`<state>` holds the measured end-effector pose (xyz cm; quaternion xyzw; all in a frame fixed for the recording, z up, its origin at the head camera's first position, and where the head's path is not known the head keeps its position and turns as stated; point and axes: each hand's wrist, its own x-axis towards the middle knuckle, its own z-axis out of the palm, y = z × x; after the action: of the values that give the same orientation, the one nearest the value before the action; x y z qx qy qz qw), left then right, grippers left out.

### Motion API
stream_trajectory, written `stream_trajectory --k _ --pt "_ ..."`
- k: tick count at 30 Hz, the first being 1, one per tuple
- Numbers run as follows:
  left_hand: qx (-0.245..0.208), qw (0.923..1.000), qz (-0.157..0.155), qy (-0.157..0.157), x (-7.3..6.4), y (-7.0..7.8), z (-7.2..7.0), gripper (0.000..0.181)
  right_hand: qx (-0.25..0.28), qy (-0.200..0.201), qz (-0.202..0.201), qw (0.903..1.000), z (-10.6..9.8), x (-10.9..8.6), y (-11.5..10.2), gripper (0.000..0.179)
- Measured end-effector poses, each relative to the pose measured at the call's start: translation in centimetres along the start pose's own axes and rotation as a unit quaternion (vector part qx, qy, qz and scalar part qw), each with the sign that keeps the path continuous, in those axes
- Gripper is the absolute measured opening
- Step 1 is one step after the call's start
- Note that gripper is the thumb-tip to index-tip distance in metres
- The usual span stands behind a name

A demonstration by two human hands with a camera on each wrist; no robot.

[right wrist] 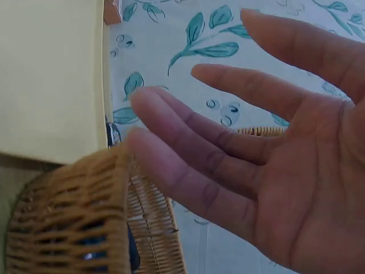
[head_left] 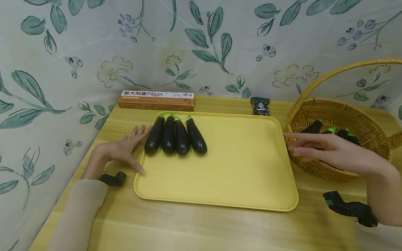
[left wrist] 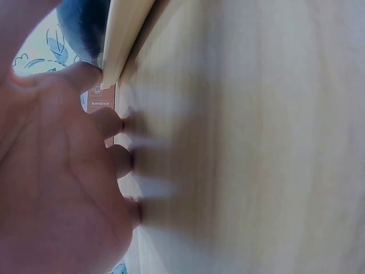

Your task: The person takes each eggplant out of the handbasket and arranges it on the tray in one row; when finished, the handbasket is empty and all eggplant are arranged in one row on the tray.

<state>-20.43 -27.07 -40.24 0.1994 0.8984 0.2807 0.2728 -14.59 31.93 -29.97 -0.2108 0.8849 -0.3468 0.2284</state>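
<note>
Several dark eggplants [head_left: 182, 139] with green stems lie side by side at the left end of a yellow tray [head_left: 244, 168]. At the tray's left edge is my left hand [head_left: 120, 149], fingers spread and thumb by the rim; the left wrist view shows its fingertips [left wrist: 123, 161] down at the table. Over the near-left rim of a wicker basket [head_left: 325, 170] hovers my right hand [head_left: 344, 153], its fingers extended and nothing in its grasp. More eggplants [head_left: 312, 127] sit inside the basket, partly hidden by that hand.
Behind the tray's left corner lies a pasta box [head_left: 156, 101], and a small black packet [head_left: 260, 106] is at its back edge. The basket's tall handle [head_left: 367, 61] arches over the right side. A leaf-patterned cloth [head_left: 149, 52] backs the wooden table [head_left: 202, 238].
</note>
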Motion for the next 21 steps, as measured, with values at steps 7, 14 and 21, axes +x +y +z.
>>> stream_trajectory --k 7,14,21 --pt "-0.017 0.9998 0.006 -0.001 -0.1 -0.1 0.0 0.148 -0.022 0.124 0.041 0.9912 -1.7 -2.2 4.4 0.053" --pt "-0.016 0.9998 0.009 -0.001 0.0 -0.2 0.0 0.148 -0.003 0.172 0.148 0.9739 -2.5 -3.0 6.4 0.07" --pt "-0.009 0.9999 0.008 -0.001 0.1 -0.1 0.0 0.147 0.011 0.177 0.219 0.9593 -2.7 -3.4 7.5 0.082"
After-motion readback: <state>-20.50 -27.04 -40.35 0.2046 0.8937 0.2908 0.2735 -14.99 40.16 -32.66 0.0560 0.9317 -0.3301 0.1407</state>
